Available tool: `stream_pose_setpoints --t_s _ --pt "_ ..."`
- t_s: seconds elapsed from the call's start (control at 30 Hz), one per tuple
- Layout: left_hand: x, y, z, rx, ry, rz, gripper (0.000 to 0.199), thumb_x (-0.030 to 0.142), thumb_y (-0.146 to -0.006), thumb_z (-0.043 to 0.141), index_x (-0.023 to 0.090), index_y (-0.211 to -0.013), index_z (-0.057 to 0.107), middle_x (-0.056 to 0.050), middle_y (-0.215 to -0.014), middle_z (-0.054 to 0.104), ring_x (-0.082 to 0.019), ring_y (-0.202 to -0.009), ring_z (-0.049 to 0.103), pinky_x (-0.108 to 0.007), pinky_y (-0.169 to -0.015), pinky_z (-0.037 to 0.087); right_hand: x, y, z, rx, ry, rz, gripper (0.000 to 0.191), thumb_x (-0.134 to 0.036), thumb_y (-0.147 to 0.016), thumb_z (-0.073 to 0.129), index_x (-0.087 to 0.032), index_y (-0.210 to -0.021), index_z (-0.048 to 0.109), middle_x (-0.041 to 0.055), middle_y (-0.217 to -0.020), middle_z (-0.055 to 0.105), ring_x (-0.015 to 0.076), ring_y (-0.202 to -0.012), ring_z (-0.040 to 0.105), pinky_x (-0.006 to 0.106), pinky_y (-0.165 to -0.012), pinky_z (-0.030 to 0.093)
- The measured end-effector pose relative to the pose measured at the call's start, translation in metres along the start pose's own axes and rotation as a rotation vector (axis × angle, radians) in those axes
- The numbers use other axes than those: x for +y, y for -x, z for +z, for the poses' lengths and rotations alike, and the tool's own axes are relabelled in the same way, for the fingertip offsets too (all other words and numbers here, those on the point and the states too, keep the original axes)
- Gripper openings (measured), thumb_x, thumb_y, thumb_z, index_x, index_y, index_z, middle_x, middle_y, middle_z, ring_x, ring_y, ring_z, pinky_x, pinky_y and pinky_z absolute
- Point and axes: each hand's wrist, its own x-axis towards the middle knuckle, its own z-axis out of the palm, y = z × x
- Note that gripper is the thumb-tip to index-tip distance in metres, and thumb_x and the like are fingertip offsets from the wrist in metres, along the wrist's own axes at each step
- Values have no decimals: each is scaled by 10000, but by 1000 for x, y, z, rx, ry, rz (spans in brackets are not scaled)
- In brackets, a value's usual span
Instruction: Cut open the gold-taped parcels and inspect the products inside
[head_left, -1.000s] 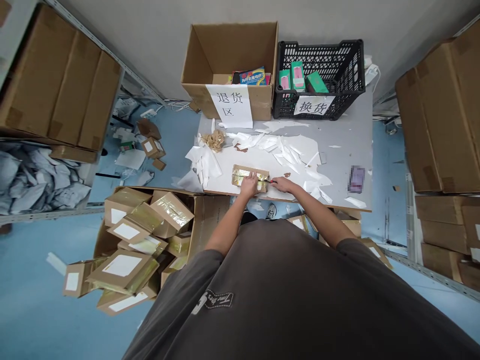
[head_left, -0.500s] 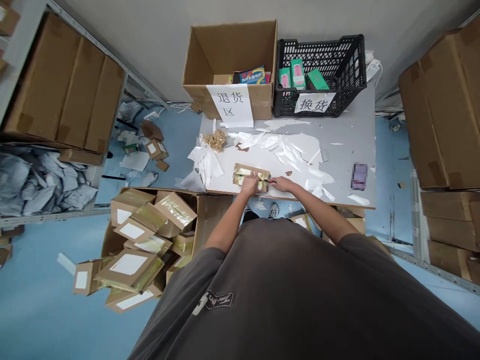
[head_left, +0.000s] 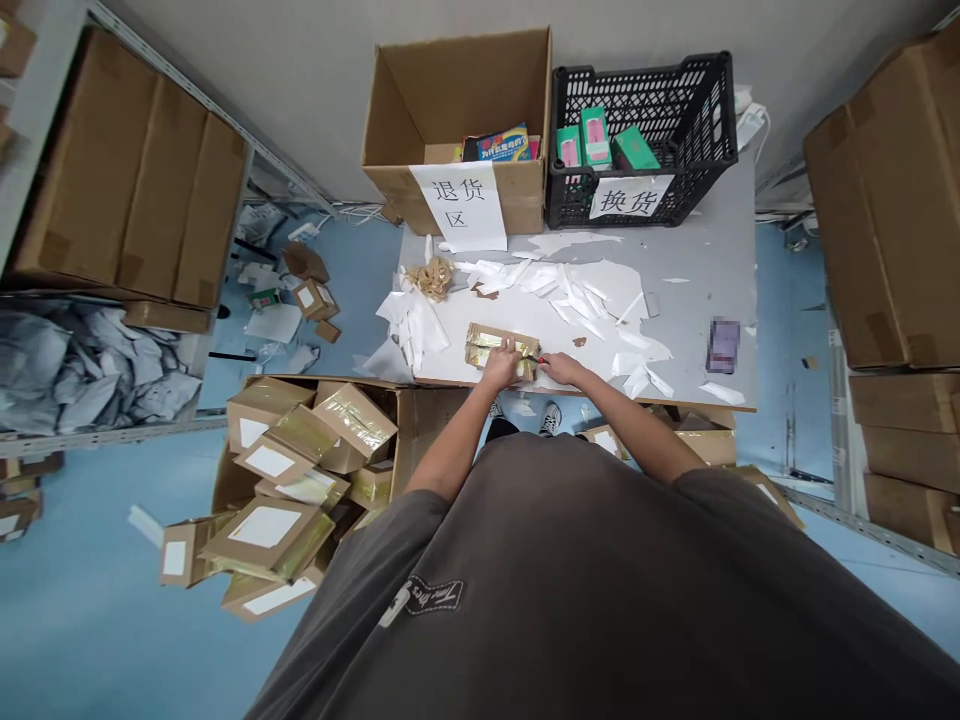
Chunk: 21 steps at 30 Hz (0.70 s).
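A small cardboard box wrapped in shiny yellowish tape lies near the front edge of the table. My left hand is closed over its middle, holding it against the tabletop. At the box's right end, my right hand grips a small red-handled knife. The dark tip of the knife points left, over the taped top; how deep it sits is too small to tell. White paper scraps lie just beyond the box, and crumpled brown paper sits to the upper left.
At the table's back stand an open carton and a black crate holding green boxes. A phone-like object, pixelated, lies at right. Left of me, a large carton overflows with taped parcels. Shelves with cartons flank both sides.
The camera view has shifted slightly. My left hand stays on the box, and the knife in my right hand has moved only a little, if at all, along the box's right end.
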Motion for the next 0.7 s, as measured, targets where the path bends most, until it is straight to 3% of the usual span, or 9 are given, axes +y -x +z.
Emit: stream_pose_setpoints --t_s 0.1,0.27,0.37,0.47,0.57,0.7 --pt "-2 2 0 -19 7 8 467 231 -745 908 174 -1193 787 -227 -1703 480 -457 -1614 408 -543 -1213 488 -2 1 4 23 -2 27 233 -379 -1059 640 -210 -1186 738 172 -1187 801 386 -1130 743 433 -964 556" --pt "-6 2 1 2 39 -11 496 211 -717 929 179 -1191 787 -220 -1685 505 -461 -1610 411 -535 -1225 480 -7 4 7 65 -61 42 208 -417 -1032 685 -219 -1083 720 165 -1081 805 385 -1097 746 443 -967 564" --pt "-8 -1 1 -9 47 -3 586 223 -685 967 158 -1231 763 -230 -1685 502 -448 -1606 421 -501 -1229 477 -2 13 7 10 -313 71 297 -529 -1032 686 -234 -998 666 89 -824 765 306 -815 754 395 -812 599" --pt "-11 -3 0 4 76 -12 683 254 -667 1002 127 -1280 731 -251 -1669 509 -449 -1604 419 -507 -1272 423 10 31 5 -136 -671 96 421 -654 -1035 638 -253 -925 571 -14 -600 636 198 -499 598 311 -557 537" --pt "-14 -3 -3 58 173 -21 736 361 -703 1004 139 -1333 695 -222 -1517 644 -419 -1500 544 -494 -1246 443 14 48 1 -134 -912 102 460 -691 -1017 652 -254 -938 533 -44 -567 603 156 -433 535 255 -453 457" --pt "-19 1 -5 135 299 -44 692 385 -820 906 182 -1430 648 -159 -1409 704 -344 -1345 660 -437 -1169 512 6 55 -1 -72 -985 69 464 -688 -1003 673 -257 -940 516 -49 -570 598 150 -434 540 240 -429 435"
